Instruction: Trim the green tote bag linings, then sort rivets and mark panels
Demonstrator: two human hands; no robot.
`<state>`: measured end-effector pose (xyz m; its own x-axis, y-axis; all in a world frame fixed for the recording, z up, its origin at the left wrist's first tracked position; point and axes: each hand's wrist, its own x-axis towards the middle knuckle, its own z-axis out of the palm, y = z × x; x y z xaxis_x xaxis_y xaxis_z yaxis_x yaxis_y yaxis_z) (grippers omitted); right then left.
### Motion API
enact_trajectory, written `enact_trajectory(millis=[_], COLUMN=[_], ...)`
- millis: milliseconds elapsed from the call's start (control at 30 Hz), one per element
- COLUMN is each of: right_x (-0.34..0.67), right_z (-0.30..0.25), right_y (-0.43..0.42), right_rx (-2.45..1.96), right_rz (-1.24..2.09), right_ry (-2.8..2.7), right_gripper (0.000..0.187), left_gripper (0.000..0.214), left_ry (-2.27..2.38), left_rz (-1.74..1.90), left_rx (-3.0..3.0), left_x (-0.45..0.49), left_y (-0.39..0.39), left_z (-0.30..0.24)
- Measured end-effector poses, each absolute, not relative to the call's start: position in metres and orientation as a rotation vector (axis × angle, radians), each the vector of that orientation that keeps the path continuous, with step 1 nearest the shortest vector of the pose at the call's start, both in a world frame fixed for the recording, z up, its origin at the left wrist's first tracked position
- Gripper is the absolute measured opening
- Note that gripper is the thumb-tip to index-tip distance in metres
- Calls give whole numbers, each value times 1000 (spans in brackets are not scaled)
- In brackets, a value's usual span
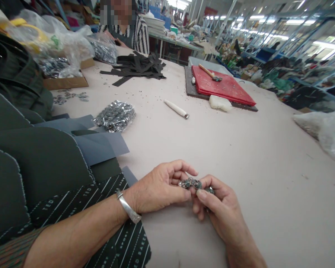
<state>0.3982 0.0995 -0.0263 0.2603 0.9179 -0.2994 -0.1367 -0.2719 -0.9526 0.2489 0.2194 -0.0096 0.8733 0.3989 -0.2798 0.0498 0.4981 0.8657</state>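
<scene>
Low in the middle of the view, my left hand (167, 184) and my right hand (219, 197) meet just above the pale table. Between them is a small cluster of shiny metal pieces (190, 182), too small to name exactly. My left fingers curl round its left end. The thumb and fingers of my right hand pinch the right end, and a bit of metal shows between them. Dark fabric panels (41, 160) lie by my left forearm, with striped, lettered cloth (128, 238) under it.
A clear bag of metal pieces (115, 116) lies ahead on the left. Beyond are dark strips (139, 67) and a cardboard box (65, 82). A white-handled tool (176, 109) lies mid-table; a hammer (210, 72) rests on a red pad (223, 87). A person (141, 35) sits opposite.
</scene>
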Motion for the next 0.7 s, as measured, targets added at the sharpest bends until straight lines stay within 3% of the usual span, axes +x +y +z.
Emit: enact_trajectory(millis=[400, 700], right_x=[396, 395], right_z=[-27, -25], right_y=[103, 104], right_rx=[-1406, -1428], right_rz=[1152, 1182], right_ry=[-626, -556], right_gripper=[28, 29], left_gripper=[32, 41], left_ry=[476, 418], left_rz=[238, 229], left_rx=[967, 855], left_x=[249, 250], left_y=[220, 221], left_z=[-10, -14])
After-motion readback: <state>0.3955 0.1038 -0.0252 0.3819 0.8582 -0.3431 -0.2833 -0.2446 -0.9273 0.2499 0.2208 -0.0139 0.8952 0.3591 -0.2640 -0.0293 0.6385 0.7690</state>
